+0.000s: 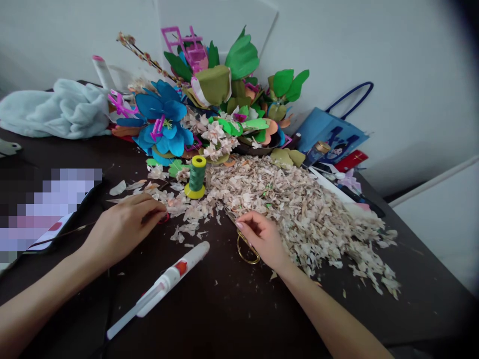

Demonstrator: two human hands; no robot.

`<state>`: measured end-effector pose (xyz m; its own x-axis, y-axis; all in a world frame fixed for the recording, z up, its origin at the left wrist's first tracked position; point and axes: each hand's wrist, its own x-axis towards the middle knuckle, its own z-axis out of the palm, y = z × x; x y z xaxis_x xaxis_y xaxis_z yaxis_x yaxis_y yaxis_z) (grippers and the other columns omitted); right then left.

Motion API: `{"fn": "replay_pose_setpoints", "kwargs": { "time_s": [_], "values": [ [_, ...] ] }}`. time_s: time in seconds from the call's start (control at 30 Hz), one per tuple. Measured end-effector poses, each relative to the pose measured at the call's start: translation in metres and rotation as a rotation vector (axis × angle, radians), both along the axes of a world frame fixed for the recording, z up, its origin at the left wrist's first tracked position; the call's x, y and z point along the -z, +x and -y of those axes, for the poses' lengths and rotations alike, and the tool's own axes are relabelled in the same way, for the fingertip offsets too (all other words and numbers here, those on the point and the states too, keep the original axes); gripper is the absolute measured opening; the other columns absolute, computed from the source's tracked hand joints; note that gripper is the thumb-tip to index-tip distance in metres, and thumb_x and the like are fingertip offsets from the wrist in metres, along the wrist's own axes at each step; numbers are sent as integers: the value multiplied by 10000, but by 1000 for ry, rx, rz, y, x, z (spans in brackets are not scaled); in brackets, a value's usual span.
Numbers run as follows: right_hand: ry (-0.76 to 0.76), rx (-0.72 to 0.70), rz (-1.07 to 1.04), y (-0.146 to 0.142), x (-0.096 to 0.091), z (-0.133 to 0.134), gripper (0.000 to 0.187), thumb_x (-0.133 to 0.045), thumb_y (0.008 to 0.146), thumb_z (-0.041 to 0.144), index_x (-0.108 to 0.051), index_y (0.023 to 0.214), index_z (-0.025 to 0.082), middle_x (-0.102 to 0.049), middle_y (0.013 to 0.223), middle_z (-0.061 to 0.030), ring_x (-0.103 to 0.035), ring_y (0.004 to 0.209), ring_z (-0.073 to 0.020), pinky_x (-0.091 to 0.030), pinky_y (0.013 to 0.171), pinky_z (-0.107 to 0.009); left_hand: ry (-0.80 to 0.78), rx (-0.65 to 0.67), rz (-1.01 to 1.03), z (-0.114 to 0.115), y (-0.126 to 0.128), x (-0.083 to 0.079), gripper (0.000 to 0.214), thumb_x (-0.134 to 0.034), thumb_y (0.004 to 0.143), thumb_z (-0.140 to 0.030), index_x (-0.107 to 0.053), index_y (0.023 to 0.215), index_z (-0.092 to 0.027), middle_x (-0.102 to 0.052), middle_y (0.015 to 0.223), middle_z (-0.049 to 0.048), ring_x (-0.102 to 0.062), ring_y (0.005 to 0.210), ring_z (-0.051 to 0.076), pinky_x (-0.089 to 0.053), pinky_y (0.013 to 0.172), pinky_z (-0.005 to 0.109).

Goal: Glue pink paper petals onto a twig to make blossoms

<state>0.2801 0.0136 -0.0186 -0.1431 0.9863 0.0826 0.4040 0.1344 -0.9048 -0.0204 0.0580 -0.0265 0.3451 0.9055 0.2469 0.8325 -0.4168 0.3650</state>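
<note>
Beside the pile of paper scraps (288, 214), left hand (123, 229) and right hand (262, 239) sit well apart on the dark counter (232, 319). Pile is loose, flaky, torn pale pinkish bits, spilling toward the near right. Left hand is at the pile's left edge, fingers curled down on scattered scraps, grip unclear. Right hand is at the near edge, fingers pinched on metal scissors (239, 234), gold ring handles below the hand, blades pointing into the scraps. Green thread spool (196, 177) with yellow ends stands upright, touching the pile's far left edge. Behind the pile, a heap of paper flowers (160, 124) with glossy blue petals, green leaves and pink plastic clips (183, 47). Right of it, blue paper bag (329, 129) with dark loop handles. Near side, white tube (172, 276) lies diagonally. Far left, fluffy pale blue cloth (56, 109) and a pixelated phone (45, 209).
</note>
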Motion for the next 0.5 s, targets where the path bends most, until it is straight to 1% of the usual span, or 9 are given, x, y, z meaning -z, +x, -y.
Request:
{"fn": "replay_pose_setpoints", "kwargs": {
  "time_s": [0.07, 0.13, 0.2, 0.27, 0.33, 0.4, 0.47, 0.5],
  "values": [
    [46, -51, 51, -3, -4, -2, 100, -557, 883, 290, -621, 856, 219, -578, 745, -3, -489, 615, -126, -374, 556, -260, -7, 0, -18, 0, 0, 1, 293, -397, 878, -387, -647, 876, -233, -688, 937, 65, -641, 834, 227, -476, 705, 342],
    [99, -115, 127, -9, -12, -7, 94, -547, 889, 265, -627, 863, 223, -599, 795, -15, -503, 643, -132, -382, 576, -268, -15, 3, -32, -1, 1, 2, 293, -393, 882, -388, -641, 876, -232, -685, 935, 65, -640, 821, 224, -471, 696, 337],
    [149, -218, 199, -18, -19, -16, 97, -539, 894, 243, -628, 863, 221, -602, 829, -18, -508, 651, -126, -380, 579, -264, -23, 10, -43, -1, 1, 3, 293, -396, 881, -394, -639, 874, -232, -684, 930, 64, -639, 810, 227, -468, 691, 338],
    [217, -324, 255, -30, -24, -29, 103, -527, 902, 229, -623, 872, 211, -600, 863, -20, -531, 700, -123, -393, 612, -257, -30, 16, -50, -1, 1, 4, 288, -404, 877, -400, -639, 867, -233, -685, 920, 60, -640, 808, 232, -466, 693, 342],
    [290, -430, 321, -45, -25, -44, 119, -498, 918, 220, -614, 915, 193, -595, 917, -30, -543, 742, -118, -399, 640, -251, -31, 14, -55, 0, 0, 4, 286, -407, 878, -399, -638, 862, -232, -687, 910, 58, -642, 802, 237, -463, 692, 344],
    [351, -533, 454, -61, -23, -59, 141, -473, 933, 223, -606, 958, 185, -598, 953, -38, -548, 793, -133, -390, 652, -260, -26, 5, -57, 0, -1, 3, 287, -406, 879, -396, -637, 865, -226, -689, 902, 59, -644, 795, 242, -460, 689, 345],
    [407, -623, 606, -75, -18, -71, 157, -460, 935, 198, -597, 1006, 173, -597, 1002, -54, -545, 782, -143, -349, 576, -261, -18, -7, -58, -1, -1, 2, 291, -405, 878, -395, -637, 878, -220, -692, 905, 65, -646, 799, 249, -459, 686, 347],
    [440, -635, 684, -82, -16, -76, 178, -444, 941, 191, -589, 1042, 175, -593, 1014, -60, -539, 769, -147, -322, 545, -265, -14, -13, -58, -1, -1, 1, 292, -404, 877, -393, -638, 884, -218, -694, 907, 67, -648, 803, 251, -458, 685, 347]
  ]
}}
